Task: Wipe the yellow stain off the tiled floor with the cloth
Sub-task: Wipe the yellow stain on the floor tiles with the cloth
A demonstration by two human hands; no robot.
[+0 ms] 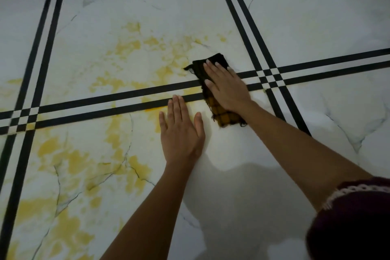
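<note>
From the head view, we see our right hand (226,88) pressed flat, fingers spread, on the cloth (215,93); its grip is wide and closes round nothing, the palm simply pinning the fabric to the tiled floor (306,17), which we judge suits pushing it along with even pressure. The cloth lies folded in a strip under that hand, dark at the end beyond the fingertips and checked yellow and dark at the end nearer the wrist, and it crosses the double black lines (118,99) between tiles. Our left hand (181,131) rests palm down and open on the bare floor just beside the cloth's near end, holding nothing; it looks to us like a brace for leaning forward. The yellow stain (135,46) spreads well out from the fingertip side of the right-hand grip, across the tile beyond the lines and the tile this side of them, with heavier patches towards our left forearm. The floor on the wrist side of the grip looks clean. We see no container here, neither bucket nor bottle.
</note>
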